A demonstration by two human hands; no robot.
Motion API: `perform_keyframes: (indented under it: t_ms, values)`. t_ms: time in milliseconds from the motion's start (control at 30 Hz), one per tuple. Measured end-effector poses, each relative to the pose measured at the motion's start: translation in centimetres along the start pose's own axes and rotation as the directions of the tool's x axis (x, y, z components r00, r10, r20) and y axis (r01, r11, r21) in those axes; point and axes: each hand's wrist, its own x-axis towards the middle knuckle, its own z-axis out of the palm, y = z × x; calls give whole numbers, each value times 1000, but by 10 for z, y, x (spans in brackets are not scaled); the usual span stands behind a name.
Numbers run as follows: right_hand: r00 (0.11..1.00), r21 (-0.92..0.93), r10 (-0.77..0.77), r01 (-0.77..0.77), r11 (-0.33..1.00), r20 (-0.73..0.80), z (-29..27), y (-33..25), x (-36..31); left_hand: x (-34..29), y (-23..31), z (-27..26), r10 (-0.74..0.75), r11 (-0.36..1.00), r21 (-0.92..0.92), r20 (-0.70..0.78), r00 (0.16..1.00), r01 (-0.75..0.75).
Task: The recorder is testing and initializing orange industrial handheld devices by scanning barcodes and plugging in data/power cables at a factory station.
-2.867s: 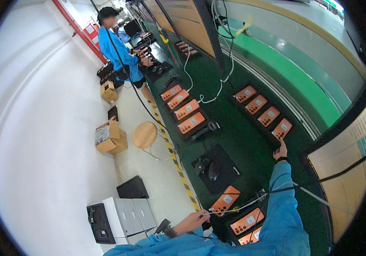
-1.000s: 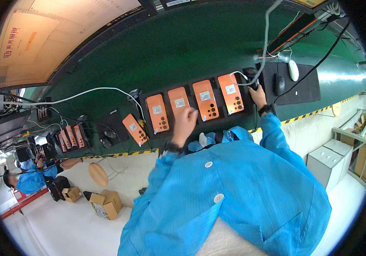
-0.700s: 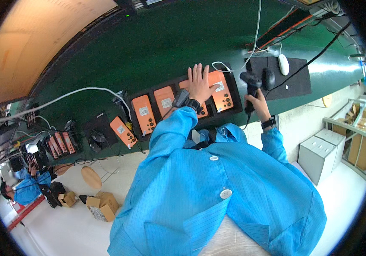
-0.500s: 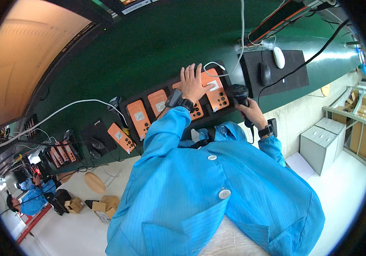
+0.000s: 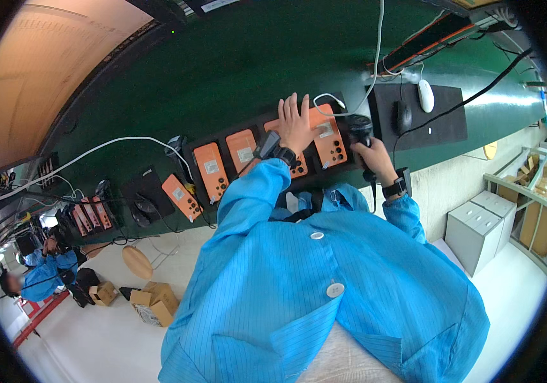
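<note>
My left hand (image 5: 296,129) lies over a row of orange phones, fingers spread, its thumb by the white label of the rightmost phone (image 5: 329,148). It partly hides the phone (image 5: 299,167) beneath it. In my right hand (image 5: 376,159) is a black handheld barcode scanner (image 5: 359,129), fingers wrapped round its handle and its head close beside the rightmost phone. Left of my hand lie a phone (image 5: 243,152) and another phone (image 5: 210,167), backs up with white labels, on a dark mat. A further phone (image 5: 181,197) lies apart at the left.
Right of the scanner, a dark pad (image 5: 442,121) carries a white mouse (image 5: 425,96) and a black mouse (image 5: 404,117). A white cable (image 5: 375,70) hangs over the green bench (image 5: 248,76). Grey cabinets (image 5: 474,236) stand at right. A co-worker (image 5: 47,281) is far left.
The whole view has shifted slightly. The scanner in my right hand has come a little nearer the rightmost phone. My left hand stays spread over the phones.
</note>
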Motion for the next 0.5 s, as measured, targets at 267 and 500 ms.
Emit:
perform_keyframes:
  t_ms: [267, 500]
  values:
    - [905, -204, -286, 230, 952, -316, -27, 50, 126, -74, 43, 18, -374, 575, -696, 244, 895, 430]
    - [662, -576, -731, 536, 617, -166, 34, -25, 88, -48, 41, 28, -416, -131, -738, 647, 639, 662]
